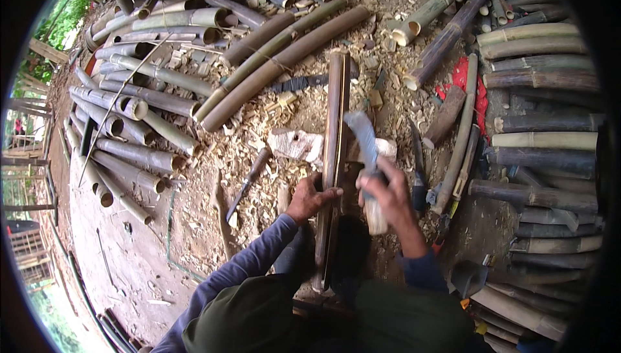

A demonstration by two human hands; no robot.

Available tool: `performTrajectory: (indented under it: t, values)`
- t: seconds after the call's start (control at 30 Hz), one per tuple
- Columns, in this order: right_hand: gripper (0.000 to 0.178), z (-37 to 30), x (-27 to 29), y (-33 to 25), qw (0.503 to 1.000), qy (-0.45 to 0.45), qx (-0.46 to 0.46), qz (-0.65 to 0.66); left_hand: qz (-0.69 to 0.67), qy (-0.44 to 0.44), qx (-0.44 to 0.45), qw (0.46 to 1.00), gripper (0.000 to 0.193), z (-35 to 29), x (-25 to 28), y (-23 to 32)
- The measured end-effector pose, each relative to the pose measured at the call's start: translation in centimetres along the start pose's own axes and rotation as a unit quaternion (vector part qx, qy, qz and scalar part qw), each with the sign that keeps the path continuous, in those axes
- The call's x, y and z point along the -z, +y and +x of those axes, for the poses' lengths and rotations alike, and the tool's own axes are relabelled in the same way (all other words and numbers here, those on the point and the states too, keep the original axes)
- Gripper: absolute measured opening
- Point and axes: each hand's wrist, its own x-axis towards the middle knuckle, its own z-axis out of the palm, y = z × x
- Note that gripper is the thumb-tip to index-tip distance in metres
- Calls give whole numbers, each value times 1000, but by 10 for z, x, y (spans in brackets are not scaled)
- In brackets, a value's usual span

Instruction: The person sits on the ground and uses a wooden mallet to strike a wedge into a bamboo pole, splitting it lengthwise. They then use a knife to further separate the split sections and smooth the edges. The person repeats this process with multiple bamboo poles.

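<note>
A dark bamboo pole [334,120] stands lengthwise in front of me, with a pale split line running down its right side. My left hand [310,199] is closed round its lower half from the left. To the right of the pole, my right hand [388,191] grips a machete [363,134] by its wooden handle. Its broad grey blade points up and away, slightly blurred, close beside the pole; I cannot tell whether it touches. Behind the pole lies a pale, chopped log [294,144], partly hidden by it.
A knife [249,181] lies on the wood chips [200,204] at left, and a long dark blade [416,155] at right. Bamboo pieces are piled at left [129,97] and stacked at right [537,139]. Red cloth [480,97] lies beside a short log [445,117].
</note>
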Motion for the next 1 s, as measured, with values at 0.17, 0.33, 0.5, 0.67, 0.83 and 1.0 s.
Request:
performTrajectory:
  t: [0.17,0.33,0.5,0.67,0.83,1.0]
  values:
    - [53,-64,-10,33,980,-11,16,-198,4,39,-9,999,51,-5,-10,0]
    - [68,-75,-13,39,953,-3,61,-298,66,60,-14,996,47,-7,-14,10]
    - [72,-78,-20,38,929,3,79,-361,135,101,11,986,48,-4,-20,4]
    - [67,-77,-38,22,938,6,-20,-347,277,129,23,952,54,-4,-21,-10]
    - [63,-71,-54,31,951,56,-4,-303,239,108,53,964,57,-5,-23,2]
    - [68,-60,-53,52,943,80,43,-322,238,121,64,962,56,-4,-24,2]
